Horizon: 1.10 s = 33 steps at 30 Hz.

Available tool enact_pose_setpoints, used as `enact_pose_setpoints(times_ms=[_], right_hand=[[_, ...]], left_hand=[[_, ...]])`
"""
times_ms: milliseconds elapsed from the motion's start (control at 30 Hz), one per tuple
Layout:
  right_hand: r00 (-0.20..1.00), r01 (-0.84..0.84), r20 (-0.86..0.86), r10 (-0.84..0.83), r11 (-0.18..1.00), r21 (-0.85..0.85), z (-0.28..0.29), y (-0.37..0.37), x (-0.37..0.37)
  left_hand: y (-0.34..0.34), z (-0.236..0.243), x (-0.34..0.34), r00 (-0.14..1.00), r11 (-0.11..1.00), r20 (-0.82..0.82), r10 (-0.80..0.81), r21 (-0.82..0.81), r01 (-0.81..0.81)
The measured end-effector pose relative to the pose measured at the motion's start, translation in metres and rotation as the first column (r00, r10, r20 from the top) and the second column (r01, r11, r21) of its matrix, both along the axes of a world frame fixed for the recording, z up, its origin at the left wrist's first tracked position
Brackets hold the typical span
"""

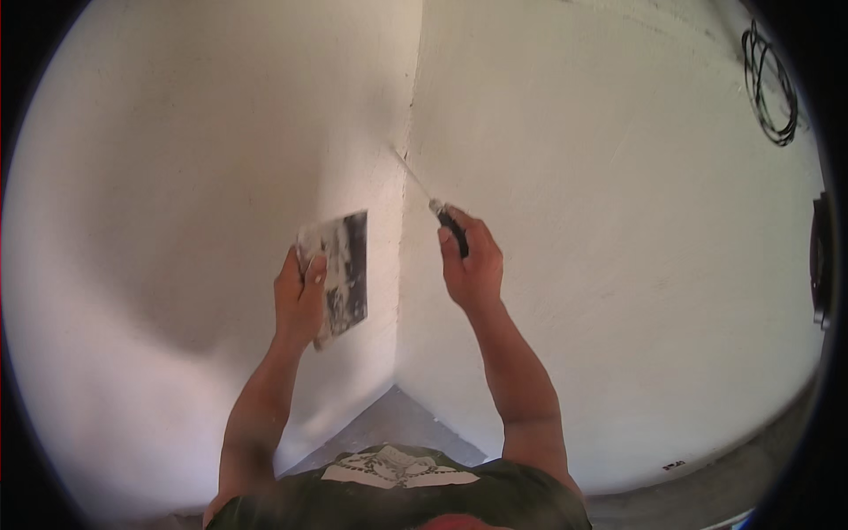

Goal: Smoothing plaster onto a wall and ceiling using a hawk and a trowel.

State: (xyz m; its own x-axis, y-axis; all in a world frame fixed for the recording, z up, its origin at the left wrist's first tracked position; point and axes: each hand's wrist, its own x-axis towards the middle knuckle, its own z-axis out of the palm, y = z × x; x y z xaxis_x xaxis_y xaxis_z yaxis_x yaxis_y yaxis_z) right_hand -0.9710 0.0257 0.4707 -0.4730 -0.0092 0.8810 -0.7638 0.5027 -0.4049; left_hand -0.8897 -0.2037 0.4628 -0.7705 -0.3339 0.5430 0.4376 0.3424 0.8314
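Two pale walls meet in an upright corner (404, 256) in front of me. My right hand (476, 269) is closed around the black handle of a putty knife (453, 231). Its thin blade, seen nearly edge-on, slants up and left across the corner line; whether the tip touches the wall I cannot tell. Lower and to the left, my left hand (302, 296) grips a flat rectangular plate (352, 269) by its left edge, with the thumb on its face. White filler is smeared over the plate's dark surface. The corner line looks rough, with small dark pits.
A coil of black cable (768, 84) hangs on the right wall (618, 221), high up. Farther down at the right rim is a dark object (821, 261). Grey floor (389, 422) shows at the foot of the corner. A small outlet-like spot (674, 465) sits low on the right wall.
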Motion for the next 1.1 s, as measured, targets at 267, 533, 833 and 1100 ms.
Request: enact_pose_setpoints(times_ms=[267, 533, 833, 1100], right_hand=[[0.971, 0.238, -0.034, -0.236, 0.968, 0.075, 0.201, 0.05, -0.073], [0.847, 0.517, -0.13, -0.515, 0.744, 0.423, 0.379, 0.032, -0.094], [0.821, 0.463, 0.092, -0.564, 0.751, 0.471, 0.419, 0.008, -0.125], [0.754, 0.589, 0.033, -0.656, 0.698, 0.407, 0.43, 0.037, -0.073]], left_hand=[[0.0, -0.093, -0.009, 0.972, 0.991, 0.201, -0.124, 0.081, 0.109], [-0.005, -0.143, -0.027, 0.873, 0.937, 0.348, -0.341, 0.2, 0.286], [-0.021, -0.151, -0.064, 0.773, 0.825, 0.301, -0.559, 0.296, 0.482], [-0.022, -0.159, -0.065, 0.752, 0.773, 0.245, -0.612, 0.383, 0.505]])
